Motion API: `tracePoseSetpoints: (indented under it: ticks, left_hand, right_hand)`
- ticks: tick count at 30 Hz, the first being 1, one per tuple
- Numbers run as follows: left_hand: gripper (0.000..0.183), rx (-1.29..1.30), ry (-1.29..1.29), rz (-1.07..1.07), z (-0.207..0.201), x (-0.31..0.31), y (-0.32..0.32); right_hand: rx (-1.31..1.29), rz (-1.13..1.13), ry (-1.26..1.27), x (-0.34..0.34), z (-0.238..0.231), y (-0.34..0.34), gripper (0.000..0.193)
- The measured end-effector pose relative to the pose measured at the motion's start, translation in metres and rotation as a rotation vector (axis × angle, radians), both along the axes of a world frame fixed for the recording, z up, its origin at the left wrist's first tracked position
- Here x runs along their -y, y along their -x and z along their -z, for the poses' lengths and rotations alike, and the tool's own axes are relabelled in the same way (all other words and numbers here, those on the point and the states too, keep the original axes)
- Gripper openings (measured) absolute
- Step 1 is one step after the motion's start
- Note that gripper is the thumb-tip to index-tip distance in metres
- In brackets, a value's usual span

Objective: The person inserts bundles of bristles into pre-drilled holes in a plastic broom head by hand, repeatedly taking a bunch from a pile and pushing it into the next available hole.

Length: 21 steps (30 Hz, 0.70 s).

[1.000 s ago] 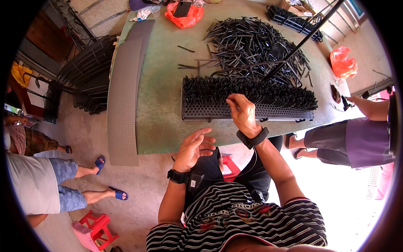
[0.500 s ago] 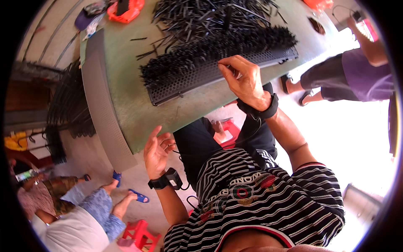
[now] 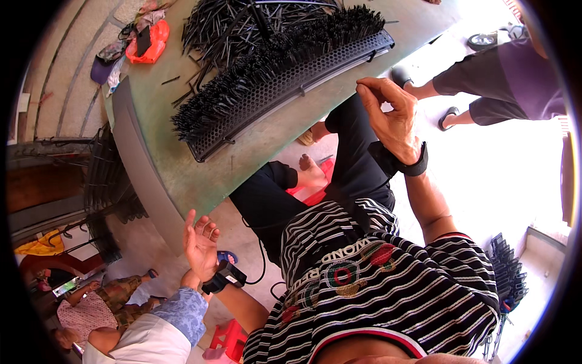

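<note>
On the green table [image 3: 254,155] lies a long black perforated panel [image 3: 276,94], one half of it thick with upright black strips [image 3: 242,85]. A heap of loose flat black strips [image 3: 227,33] spreads behind it. My right hand [image 3: 391,115] hovers past the panel's near right side, apart from it. Its thumb and forefinger close in a pinch; whatever is between them, if anything, is too small to make out. My left hand [image 3: 201,246] is raised beside the table's near left corner, palm up, fingers spread and holding nothing. Both wrists wear black bands.
A grey perforated strip [image 3: 142,158] runs along the table's left edge. At the far left corner sits a red plastic bag [image 3: 151,45] with a dark phone-like object. A person in purple [image 3: 527,79] stands at the right; others sit at lower left near a red stool [image 3: 227,340].
My right hand has drawn back from over the panel to the right, off the table edge. My left hand stays open, a little lower and further left. The whole view has turned and shifted.
</note>
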<state>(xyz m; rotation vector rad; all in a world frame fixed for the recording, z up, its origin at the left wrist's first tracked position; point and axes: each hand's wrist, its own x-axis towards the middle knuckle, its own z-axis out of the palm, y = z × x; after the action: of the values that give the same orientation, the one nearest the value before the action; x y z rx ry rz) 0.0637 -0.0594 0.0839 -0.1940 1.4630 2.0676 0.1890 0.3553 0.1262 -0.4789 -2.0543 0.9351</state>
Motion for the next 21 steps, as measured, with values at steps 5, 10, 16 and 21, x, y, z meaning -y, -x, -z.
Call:
tracePoseSetpoints:
  ticks: [5,10,16,21]
  left_hand:
    - [0.043,-0.007,0.005,0.005,-0.010,0.010,-0.002]
    - [0.043,-0.059,-0.006,-0.009,-0.018,0.013,-0.002]
    - [0.044,-0.212,-0.006,0.004,-0.042,0.017,0.019]
    - [0.041,-0.380,0.067,0.006,-0.092,0.009,0.044]
  right_hand:
    - [0.027,0.004,-0.078,-0.002,-0.004,-0.009,0.009]
    - [0.023,0.008,-0.085,-0.004,-0.001,-0.017,0.009]
    - [0.033,0.017,-0.064,-0.004,-0.002,-0.022,0.009]
    - [0.108,0.050,0.049,-0.009,0.007,-0.023,0.007]
